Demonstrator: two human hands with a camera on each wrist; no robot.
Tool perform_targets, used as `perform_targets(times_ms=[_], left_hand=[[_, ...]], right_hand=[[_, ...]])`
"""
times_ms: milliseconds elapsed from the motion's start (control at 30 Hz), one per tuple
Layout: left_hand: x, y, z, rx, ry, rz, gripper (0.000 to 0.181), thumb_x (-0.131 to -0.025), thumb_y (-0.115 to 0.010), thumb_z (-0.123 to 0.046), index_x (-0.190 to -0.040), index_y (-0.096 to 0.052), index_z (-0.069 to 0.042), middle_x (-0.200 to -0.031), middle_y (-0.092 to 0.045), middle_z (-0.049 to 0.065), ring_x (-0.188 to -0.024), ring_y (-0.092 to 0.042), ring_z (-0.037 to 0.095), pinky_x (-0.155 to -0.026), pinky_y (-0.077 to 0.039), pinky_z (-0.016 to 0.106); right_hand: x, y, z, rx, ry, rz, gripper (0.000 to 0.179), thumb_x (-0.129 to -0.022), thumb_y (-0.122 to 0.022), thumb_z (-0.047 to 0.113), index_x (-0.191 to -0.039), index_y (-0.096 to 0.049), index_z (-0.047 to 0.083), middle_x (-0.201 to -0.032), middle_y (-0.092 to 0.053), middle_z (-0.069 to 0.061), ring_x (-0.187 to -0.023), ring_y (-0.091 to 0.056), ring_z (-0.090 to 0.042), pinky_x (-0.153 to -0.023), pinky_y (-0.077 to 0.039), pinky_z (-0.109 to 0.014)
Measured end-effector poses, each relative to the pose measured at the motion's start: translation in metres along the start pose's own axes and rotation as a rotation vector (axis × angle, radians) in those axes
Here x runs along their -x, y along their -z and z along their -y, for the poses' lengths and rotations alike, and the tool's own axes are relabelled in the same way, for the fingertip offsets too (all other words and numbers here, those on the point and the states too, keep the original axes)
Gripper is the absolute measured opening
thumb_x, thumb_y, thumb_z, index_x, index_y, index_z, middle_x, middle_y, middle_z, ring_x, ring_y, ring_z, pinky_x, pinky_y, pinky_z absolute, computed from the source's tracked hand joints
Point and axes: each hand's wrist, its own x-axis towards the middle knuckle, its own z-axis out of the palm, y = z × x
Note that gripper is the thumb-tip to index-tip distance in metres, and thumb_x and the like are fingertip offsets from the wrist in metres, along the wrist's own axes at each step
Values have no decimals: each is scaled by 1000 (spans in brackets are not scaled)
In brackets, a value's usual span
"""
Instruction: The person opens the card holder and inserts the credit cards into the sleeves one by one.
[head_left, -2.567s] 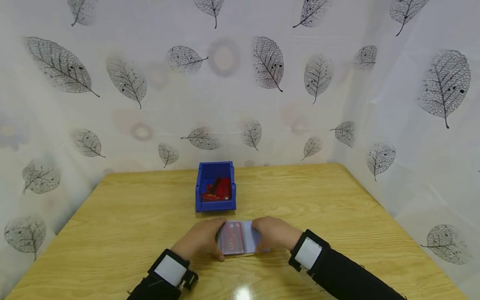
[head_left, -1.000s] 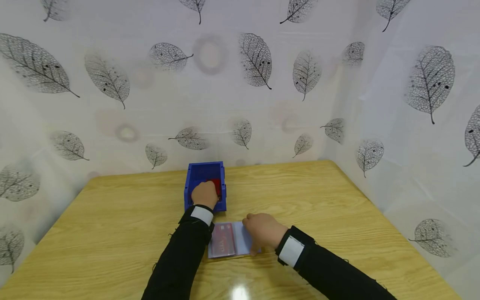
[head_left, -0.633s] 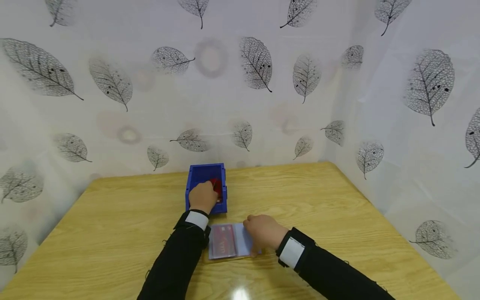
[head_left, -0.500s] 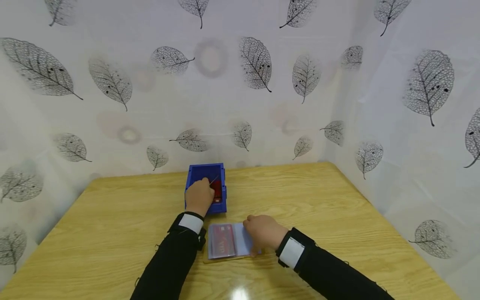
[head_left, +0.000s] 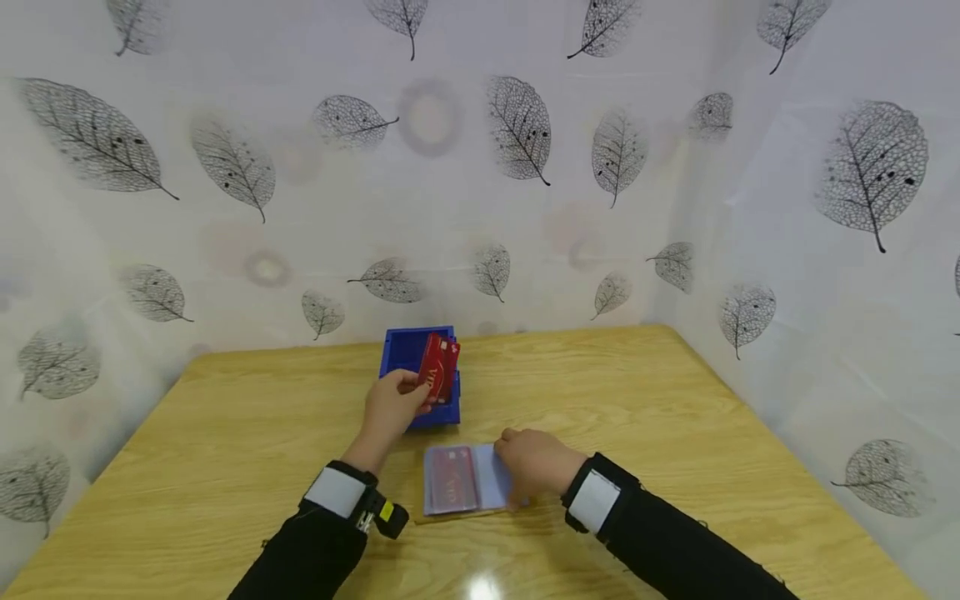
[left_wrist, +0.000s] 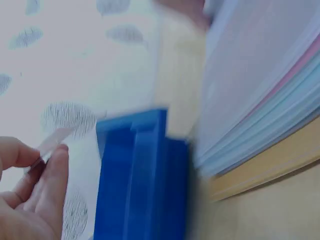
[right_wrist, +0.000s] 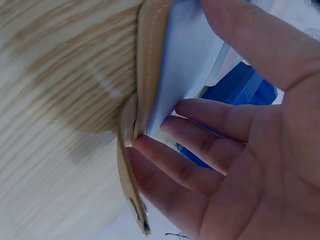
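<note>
Pinching a small fan of red cards (head_left: pixel 438 365) marked VIP by the lower left edge, the left hand (head_left: pixel 388 408) holds them in front of the mouth of the blue bin (head_left: pixel 437 416); that grip leaves most of the top card's face uncovered. How many cards are in the fan is hard to count. Just nearer the person, the card holder (head_left: pixel 491 482) lies unfolded on the table, a red card (head_left: pixel 453 478) showing through its left sleeve. The right hand (head_left: pixel 542 463) holds the holder's right end, thumb and bent fingers slightly apart across it, probably to stop the sleeves lifting. In the right wrist view those fingers reach the tan cover (right_wrist: pixel 150 55) and its strap (right_wrist: pixel 127 172). Bin and holder sit close together, seemingly so both are within easy reach. Around them spreads the wooden table (head_left: pixel 660 467), backed by a leaf-printed sheet (head_left: pixel 573 208).
</note>
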Motion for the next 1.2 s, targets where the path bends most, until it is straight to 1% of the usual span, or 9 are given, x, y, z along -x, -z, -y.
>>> perform_targets(times_ms=[133, 267, 400, 533, 633, 833, 900, 1033, 1200], left_hand=[[29, -6, 6, 27, -3, 107, 12, -88, -62, 5, -98, -59, 10, -90, -66, 20, -74, -69, 25, -67, -58, 35], [51, -7, 7, 72, 42, 190, 7, -89, -62, 4, -93, -58, 7, -87, -66, 14, -76, -69, 27, -69, -58, 39], [61, -10, 9, 114, 78, 277, 7, -91, -61, 0, -92, -57, 6, -86, -67, 13, -76, -69, 23, -70, -58, 37], [63, -13, 14, 67, 15, 351, 13, -92, -64, -8, -92, -59, 4, -86, -69, 12, -76, -68, 19, -69, -57, 35], [64, -11, 18, -75, -81, 382, 16, -90, -68, -15, -91, -62, -1, -87, -69, 7, -78, -65, 16, -68, -55, 32], [67, -3, 20, -589, -366, 431, 27, -82, -78, -26, -101, -68, -9, -97, -67, 1, -88, -62, 18, -76, -52, 38], [68, -1, 20, -718, -418, 449, 36, -78, -81, -28, -104, -68, -8, -102, -67, 4, -93, -63, 21, -81, -52, 41], [68, 1, 21, -859, -471, 474, 50, -69, -86, -30, -109, -67, -5, -110, -66, 9, -101, -63, 26, -88, -51, 43], [66, 3, 23, -896, -460, 510, 54, -63, -90, -28, -106, -66, -6, -107, -66, 7, -97, -63, 24, -87, -51, 41]], right_hand=[[0, -1, -7, -163, -31, 25, 68, -74, -82, 47, -123, -62, 4, -112, -61, -8, -101, -59, -24, -88, -50, -37], [-2, 0, -12, -494, -59, -113, 50, -91, -66, 40, -122, -63, 2, -117, -64, -12, -110, -59, -29, -91, -49, -44], [-4, 3, -11, -962, -23, -283, 27, -98, -57, 21, -111, -63, -3, -100, -69, -11, -90, -65, -23, -78, -54, -40], [-5, 6, -10, -1261, -81, -317, 22, -99, -55, 13, -106, -62, -7, -89, -67, -8, -75, -63, -16, -71, -55, -35], [-5, 4, -11, -1329, -145, -314, 21, -98, -56, 13, -106, -62, -6, -87, -65, -6, -73, -61, -14, -70, -54, -32], [0, -7, -24, -1354, -203, -289, 19, -98, -57, 10, -104, -62, -7, -83, -62, -5, -70, -59, -14, -67, -55, -33], [2, -10, -28, -1356, -223, -266, 18, -97, -58, 9, -103, -64, -7, -79, -61, -5, -68, -58, -14, -66, -55, -33], [5, -15, -30, -1342, -249, -202, 18, -94, -60, 6, -104, -63, -8, -78, -62, -5, -66, -58, -14, -64, -56, -34], [7, -20, -28, -1305, -251, -136, 17, -91, -61, 1, -105, -59, -9, -75, -62, -6, -62, -58, -14, -61, -56, -34]])
